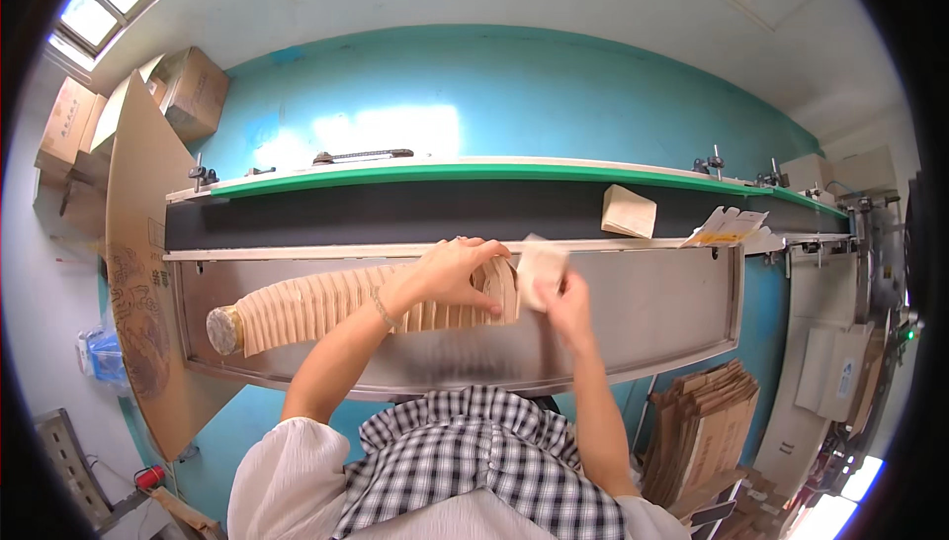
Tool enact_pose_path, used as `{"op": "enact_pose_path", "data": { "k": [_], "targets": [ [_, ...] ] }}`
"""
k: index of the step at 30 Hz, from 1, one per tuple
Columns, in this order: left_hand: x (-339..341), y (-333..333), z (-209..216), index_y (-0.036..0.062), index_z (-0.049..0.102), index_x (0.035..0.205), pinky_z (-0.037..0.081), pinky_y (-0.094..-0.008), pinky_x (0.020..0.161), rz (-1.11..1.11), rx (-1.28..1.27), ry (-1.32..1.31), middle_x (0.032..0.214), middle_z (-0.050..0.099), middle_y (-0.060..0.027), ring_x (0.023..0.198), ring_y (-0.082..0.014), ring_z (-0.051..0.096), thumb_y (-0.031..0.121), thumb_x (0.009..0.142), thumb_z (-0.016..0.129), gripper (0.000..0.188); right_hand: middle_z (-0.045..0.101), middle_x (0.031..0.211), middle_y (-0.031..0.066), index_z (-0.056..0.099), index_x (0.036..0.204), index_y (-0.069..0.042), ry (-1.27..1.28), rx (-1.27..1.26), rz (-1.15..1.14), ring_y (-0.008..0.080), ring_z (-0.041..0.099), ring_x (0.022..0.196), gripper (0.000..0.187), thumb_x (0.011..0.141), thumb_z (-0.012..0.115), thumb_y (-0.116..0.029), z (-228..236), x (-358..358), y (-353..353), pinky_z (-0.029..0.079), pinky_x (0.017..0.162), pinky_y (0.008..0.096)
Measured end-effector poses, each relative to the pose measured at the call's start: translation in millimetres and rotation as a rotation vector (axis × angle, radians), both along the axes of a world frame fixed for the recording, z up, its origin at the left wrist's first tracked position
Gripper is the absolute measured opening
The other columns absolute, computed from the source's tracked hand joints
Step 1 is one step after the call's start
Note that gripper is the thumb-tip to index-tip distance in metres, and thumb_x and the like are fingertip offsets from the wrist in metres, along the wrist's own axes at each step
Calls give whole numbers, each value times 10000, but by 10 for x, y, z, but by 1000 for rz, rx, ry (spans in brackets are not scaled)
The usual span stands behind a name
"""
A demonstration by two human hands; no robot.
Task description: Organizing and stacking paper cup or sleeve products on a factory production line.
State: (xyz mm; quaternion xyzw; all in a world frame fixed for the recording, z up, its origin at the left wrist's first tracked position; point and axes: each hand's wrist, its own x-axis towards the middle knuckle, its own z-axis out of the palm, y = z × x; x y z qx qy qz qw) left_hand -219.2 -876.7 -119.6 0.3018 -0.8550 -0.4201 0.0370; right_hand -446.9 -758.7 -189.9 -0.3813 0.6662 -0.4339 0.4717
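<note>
A long row of cream-coloured folded paper packets (316, 305) lies along the metal tray (652, 303), standing on edge one against another. At its left end sits a round, jar-like object (225, 330) with a speckled face. My left hand (450, 278) is curved over the right end of the row, fingers on the far side and thumb on the near side, gripping the end packets. Just to the right, my right hand (566, 308) pinches a cream packet (542, 271), blurred by motion. My right fingers partly cover its lower edge.
Behind the tray runs a dark conveyor belt (395, 212) with a green guide rail (474, 173). On the belt lie another cream packet (629, 212) and an opened white-and-yellow carton (727, 227). A large cardboard sheet (148, 273) stands left; flattened cartons (697, 431) stack at lower right.
</note>
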Motion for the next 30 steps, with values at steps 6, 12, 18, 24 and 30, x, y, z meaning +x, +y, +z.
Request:
{"op": "enact_pose_path", "data": {
  "k": [6,12,18,24,30],
  "targets": [
    [21,15,91,160,526,1386,528,-448,892,14,-60,-78,1202,663,-179,1064,-354,658,506,666,860,866,675,1028,84,576,1190,-44,-90,-22,36,130,636,885,313,996,637,-282,30,349,-142,521,737,277],
    [173,16,-34,146,563,1331,526,-446,894,28,-35,13,1209,665,-156,1063,-345,661,497,677,854,798,679,1030,76,621,1137,0,-337,149,-38,109,624,901,377,967,673,-332,91,417,14,498,765,271],
    [146,17,50,121,584,1272,521,-439,903,36,-16,-19,1195,666,-153,1076,-349,652,504,684,850,750,679,992,94,596,1141,17,-409,-78,-212,99,638,788,372,1011,607,-332,144,133,-409,517,710,260],
    [270,75,5,111,573,1294,524,-444,881,70,-116,17,1164,670,-161,1050,-349,656,525,662,852,804,658,952,74,613,1149,-3,133,-95,124,129,640,841,373,1003,615,-347,131,694,-34,519,725,269],
    [366,64,-19,93,569,1299,518,-429,914,70,-40,4,1190,666,-165,1056,-359,655,534,662,855,826,674,964,45,639,1154,-22,-305,233,57,119,621,820,315,972,663,-278,308,545,-30,522,737,288]
  ]
}}
